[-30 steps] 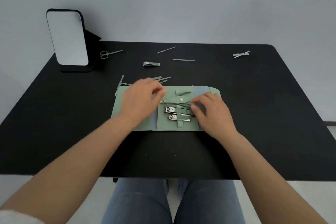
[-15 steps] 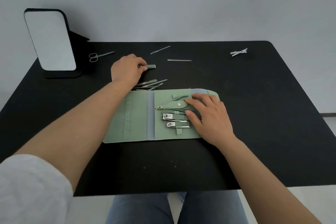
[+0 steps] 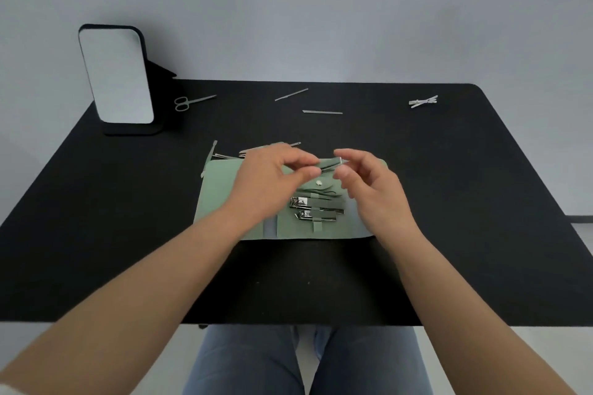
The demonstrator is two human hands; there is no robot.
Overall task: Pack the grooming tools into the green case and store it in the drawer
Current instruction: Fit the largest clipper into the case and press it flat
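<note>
Green, soft and lying open flat, the case (image 3: pixel 224 196) sits in the middle of the black desk (image 3: pixel 96 234), and we take it as our landmark. Above its far edge our left hand (image 3: pixel 269 183) pinches one end of a small metal clipper (image 3: pixel 330 163) between thumb and fingertips. Our right hand (image 3: pixel 372 189) hovers at the clipper's other end, fingers loosely curled with a gap between thumb and forefinger; we cannot tell if it touches the clipper.

On the case's right half, two clippers (image 3: pixel 316 208) already lie under elastic loops, below a snap tab (image 3: pixel 319 183). Just behind the case, several thin tools (image 3: pixel 256 151) lie in a loose bunch, one at the case's far left corner. Farther behind it lie two slim files (image 3: pixel 322 112). Scissors (image 3: pixel 192 102) lie far behind and to the left, next to a standing mirror (image 3: pixel 117 74). Far behind and to the right are pale clips (image 3: pixel 423 102). No drawer is in view.

We judge the packing partly done. The clipper looks light, rigid and smooth, so it may slip; holding its long sides and sliding it endwise under a loop seems safest. The loose tools look thin and pointed, best lifted at their middles. The case seems limp like fabric, so it will likely sag unless folded shut and lifted by both edges, with its contents kept level.
</note>
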